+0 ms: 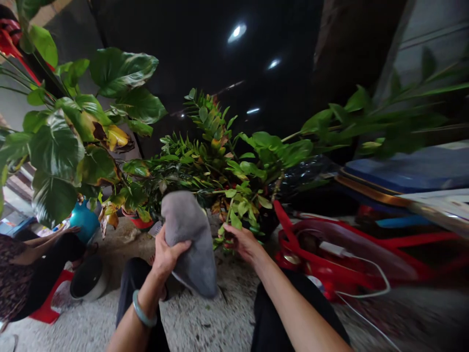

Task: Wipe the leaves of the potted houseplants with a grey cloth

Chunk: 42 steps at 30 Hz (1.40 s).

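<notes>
My left hand point(168, 254), with a pale green bangle on its wrist, is closed around a folded grey cloth point(192, 234). The thumb presses on the cloth's near face, and its lower end hangs above the floor. To the right, the curled fingers of my right hand point(242, 241) close at the lower leaves of a green potted plant point(240, 205). Whether they pinch a leaf or a thin stem is hard to make out. Behind the cloth spreads a denser plant point(205, 151) with small leaves, some of them yellowed.
A large broad-leaved plant point(56, 146) fills the left side. Beyond it sits another person point(29, 264), near a dark pot point(87, 278) and a red stool point(51, 298). At right, a red basket-like container point(311, 254) holds a white plug with a cable point(381, 274).
</notes>
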Each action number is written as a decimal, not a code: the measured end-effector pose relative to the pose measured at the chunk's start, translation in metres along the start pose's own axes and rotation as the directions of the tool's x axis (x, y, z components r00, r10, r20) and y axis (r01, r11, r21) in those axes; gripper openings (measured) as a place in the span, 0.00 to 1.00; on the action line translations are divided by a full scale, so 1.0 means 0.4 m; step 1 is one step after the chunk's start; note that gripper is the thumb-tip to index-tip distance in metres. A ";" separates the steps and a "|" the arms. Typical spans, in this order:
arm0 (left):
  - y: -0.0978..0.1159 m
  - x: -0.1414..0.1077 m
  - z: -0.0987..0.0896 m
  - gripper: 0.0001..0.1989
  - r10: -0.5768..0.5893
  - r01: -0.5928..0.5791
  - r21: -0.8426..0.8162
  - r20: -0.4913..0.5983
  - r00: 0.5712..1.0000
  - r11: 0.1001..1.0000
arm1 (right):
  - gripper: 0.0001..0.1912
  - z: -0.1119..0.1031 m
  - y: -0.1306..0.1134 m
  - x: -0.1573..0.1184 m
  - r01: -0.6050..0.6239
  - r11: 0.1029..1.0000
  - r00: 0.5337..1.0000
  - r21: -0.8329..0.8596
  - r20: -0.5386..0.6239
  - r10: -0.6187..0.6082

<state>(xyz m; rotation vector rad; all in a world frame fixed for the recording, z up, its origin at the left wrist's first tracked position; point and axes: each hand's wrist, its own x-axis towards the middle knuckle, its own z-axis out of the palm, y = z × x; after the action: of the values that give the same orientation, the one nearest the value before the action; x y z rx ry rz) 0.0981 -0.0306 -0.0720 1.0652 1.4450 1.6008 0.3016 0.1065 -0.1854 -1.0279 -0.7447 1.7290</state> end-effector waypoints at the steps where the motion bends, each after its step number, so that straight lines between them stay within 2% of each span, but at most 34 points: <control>1: 0.031 0.029 0.013 0.32 0.059 -0.060 0.017 0.016 0.998 0.998 | 0.08 0.003 -0.003 -0.003 -0.013 1.000 1.000 0.016 0.005 0.013; 3: 0.070 0.095 0.039 0.31 0.125 -0.126 0.029 0.036 0.992 0.992 | 0.08 0.010 -0.009 -0.009 -0.041 0.998 0.999 0.054 -0.001 0.041; 4: 0.072 0.122 0.051 0.28 0.124 -0.125 0.038 0.039 0.992 0.991 | 0.09 0.014 -0.012 -0.011 -0.046 0.997 0.999 0.067 -0.007 0.047; 6: 0.044 0.151 0.065 0.23 0.060 -0.063 0.112 0.029 0.998 0.992 | 0.08 0.018 -0.015 -0.015 -0.057 0.996 0.998 0.068 -0.034 0.060; 8: -0.010 0.139 0.061 0.20 -0.048 0.035 0.225 0.051 0.998 0.974 | 0.06 0.017 -0.015 -0.015 -0.065 0.997 0.995 0.043 -0.071 0.068; 11: -0.066 0.078 0.028 0.20 -0.187 0.113 0.318 0.213 0.959 0.941 | 0.06 0.009 -0.014 -0.014 -0.073 0.997 0.992 0.017 -0.102 0.074; 13: -0.051 0.044 0.006 0.23 -0.189 0.084 0.315 0.318 0.929 0.945 | 0.06 0.006 -0.013 -0.014 -0.073 0.997 0.993 0.022 -0.096 0.075; 15: 0.004 0.041 0.000 0.28 -0.122 0.021 0.281 0.347 0.930 0.960 | 0.06 0.007 -0.014 -0.017 -0.066 0.997 0.994 0.032 -0.080 0.069; 18: 0.093 0.095 0.020 0.28 0.004 -0.058 0.194 0.269 0.963 0.979 | 0.05 0.018 -0.013 -0.022 -0.059 0.998 0.996 0.033 -0.064 0.061; 20: 0.109 0.142 0.038 0.26 0.057 -0.090 0.160 0.201 0.978 0.983 | 0.04 0.026 -0.010 -0.023 -0.069 0.997 0.994 0.019 -0.079 0.070; 22: 0.075 0.168 0.045 0.23 0.047 -0.076 0.208 0.139 0.989 0.975 | 0.05 0.031 -0.007 -0.021 -0.078 0.997 0.991 0.006 -0.107 0.078; 25: -0.030 0.137 0.020 0.18 -0.089 0.047 0.368 0.099 0.991 0.928 | 0.05 0.028 -0.002 -0.016 -0.082 0.997 0.987 -0.010 -0.138 0.080; 27: -0.081 0.085 -0.014 0.18 -0.230 0.149 0.380 0.179 0.956 0.913 | 0.06 0.022 0.001 -0.011 -0.080 0.997 0.986 -0.014 -0.149 0.077; 28: -0.088 0.060 -0.032 0.20 -0.268 0.182 0.342 0.224 0.937 0.922 | 0.06 0.020 0.002 -0.009 -0.078 0.997 0.985 -0.016 -0.153 0.075; 30: -0.061 0.027 -0.058 0.23 -0.285 0.215 0.245 0.305 0.909 0.945 | 0.07 0.015 0.003 -0.005 -0.074 0.997 0.986 -0.021 -0.149 0.070; 32: 0.005 0.029 -0.065 0.27 -0.227 0.193 0.134 0.325 0.918 0.972 | 0.07 0.013 0.004 -0.002 -0.077 0.997 0.989 -0.029 -0.128 0.072; 34: 0.071 0.063 -0.056 0.30 -0.129 0.127 0.029 0.281 0.951 0.992 | 0.07 0.015 0.006 -0.002 -0.084 0.996 0.991 -0.039 -0.104 0.080; 36: 0.102 0.109 -0.037 0.30 -0.041 0.048 -0.033 0.189 0.981 0.998 | 0.07 0.019 0.008 -0.003 -0.090 0.995 0.991 -0.049 -0.099 0.084; 39: 0.063 0.143 -0.012 0.26 -0.010 0.009 0.039 0.050 0.999 0.999 | 0.06 0.025 0.012 -0.003 -0.091 0.994 0.989 -0.064 -0.122 0.083; 40: 0.037 0.136 -0.007 0.24 -0.038 0.034 0.092 0.045 0.998 0.995 | 0.06 0.027 0.014 -0.002 -0.093 0.993 0.988 -0.068 -0.131 0.084; 42: -0.010 0.101 -0.006 0.22 -0.145 0.122 0.168 0.133 0.981 0.978 | 0.06 0.029 0.019 0.004 -0.097 0.992 0.985 -0.075 -0.149 0.085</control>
<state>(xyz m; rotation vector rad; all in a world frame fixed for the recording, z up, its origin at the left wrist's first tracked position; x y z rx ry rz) 0.0795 0.0057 -0.0716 1.1242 1.5315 1.3048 0.2877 0.1051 -0.1869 -1.2477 -0.6892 1.6908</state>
